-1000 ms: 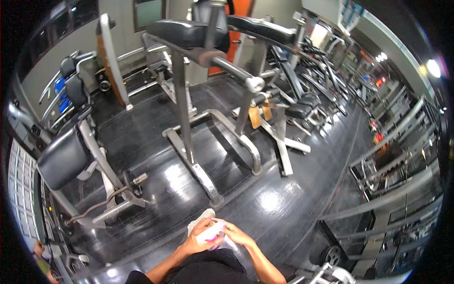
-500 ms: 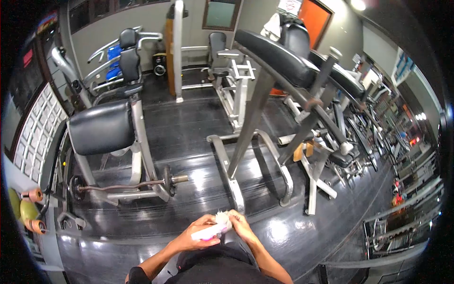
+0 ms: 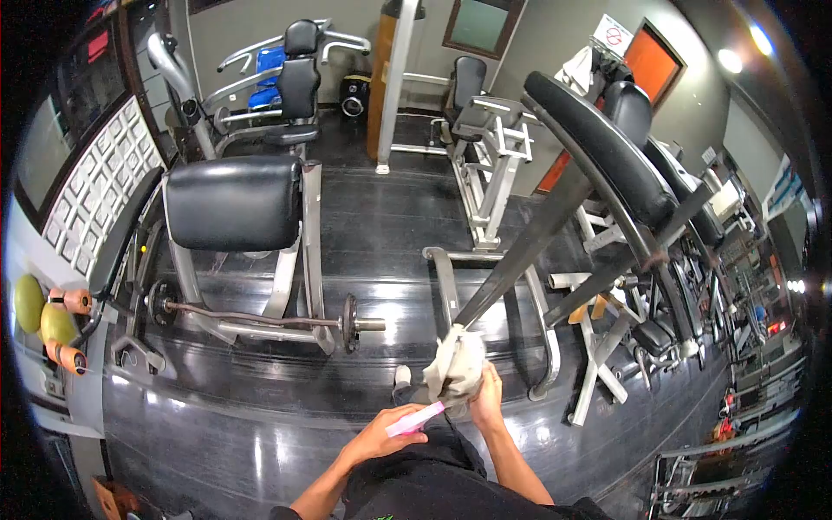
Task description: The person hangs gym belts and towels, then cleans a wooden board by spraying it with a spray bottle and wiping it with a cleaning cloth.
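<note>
In front of my body, low in the head view, my left hand [image 3: 386, 435] is closed around a flat-looking white and pink object [image 3: 414, 419] whose kind I cannot make out. My right hand [image 3: 489, 400] grips a crumpled off-white cloth [image 3: 458, 362] from its right side. The cloth bunches upward above both hands, and its lower edge meets the upper end of the pink and white object. Some of my right fingers are hidden behind the cloth.
A preacher curl bench [image 3: 234, 208] with a curl bar [image 3: 260, 319] stands ahead to the left. A machine with black pads [image 3: 598, 139] and angled steel legs rises close on the right. Green balls [image 3: 57, 324] sit at the far left, on the dark shiny floor's [image 3: 286, 425] edge.
The cloth, small and bunched between my hands before, now spreads larger and higher. My right hand has moved right and up with it. The camera view has turned slightly left.
</note>
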`<state>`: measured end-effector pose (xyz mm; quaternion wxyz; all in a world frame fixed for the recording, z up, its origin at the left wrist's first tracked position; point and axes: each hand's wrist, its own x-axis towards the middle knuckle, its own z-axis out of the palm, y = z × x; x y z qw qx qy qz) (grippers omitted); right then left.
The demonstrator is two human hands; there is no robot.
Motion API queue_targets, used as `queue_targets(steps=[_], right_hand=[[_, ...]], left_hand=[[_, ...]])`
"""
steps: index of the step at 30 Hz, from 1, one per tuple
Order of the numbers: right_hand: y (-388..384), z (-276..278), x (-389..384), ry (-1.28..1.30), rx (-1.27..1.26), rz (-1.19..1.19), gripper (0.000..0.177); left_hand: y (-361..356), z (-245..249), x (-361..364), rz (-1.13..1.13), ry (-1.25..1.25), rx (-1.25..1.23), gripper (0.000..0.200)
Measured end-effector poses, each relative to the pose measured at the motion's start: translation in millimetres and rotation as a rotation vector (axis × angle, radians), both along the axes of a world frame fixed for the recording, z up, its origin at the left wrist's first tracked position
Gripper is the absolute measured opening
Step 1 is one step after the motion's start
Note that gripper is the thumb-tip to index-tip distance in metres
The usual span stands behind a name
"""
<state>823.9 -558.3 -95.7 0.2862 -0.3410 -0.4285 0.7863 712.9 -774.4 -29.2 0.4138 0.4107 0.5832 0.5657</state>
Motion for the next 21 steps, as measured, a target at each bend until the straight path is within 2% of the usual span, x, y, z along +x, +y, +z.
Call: queue_targets(steps=[1,2,6,7,9,10,11,13,15,17,20,21], right_hand=[[5,0,-5,0.027,0.012,0.005,0.03],[10,0,-10,0.026,0.006,0.012,0.03],[24,8,-33,0.093,-0.081,0.006,0.03],[29,7,-38,0.118,-0.078,0.041,0.031],[39,2,-49,0.133,-0.135,0.029,0.032],[44,-3,-54,0.129,-0.128,0.01,0.033],[48,-5,-60,0.124,-0.122,-0.009,0.033],[57,-4,-73,0.135,-0.136,-0.041,0.034],[68,-7,-79,0.136,-0.147,-0.074,0.036],[81,-16,-88,0.086,-0.036,-0.084,0.037],[93,-10,-105,0.103,-0.086,-0.125,0.037],[97,-9,-107,0.102,-0.09,-0.141,0.037]], left_hand=[[3,-4,-2,-0.024,0.032,-0.098,0.036],[9,-7,-2,0.064,0.045,-0.002,0.033],[29,-19,-21,0.2,-0.009,0.077,0.026],[35,-21,-28,0.195,-0.003,0.077,0.026],[49,-28,-41,0.342,0.001,0.16,0.028],[56,-37,-51,0.353,0.107,0.164,0.032],[62,-39,-58,0.344,0.111,0.158,0.032],[79,-26,-75,0.393,-0.155,0.144,0.035],[92,-29,-93,0.334,-0.151,0.123,0.036],[108,-29,-118,0.278,-0.136,0.11,0.036],[128,-23,-146,0.216,-0.025,0.065,0.035],[132,-21,-153,0.214,-0.084,0.002,0.035]])
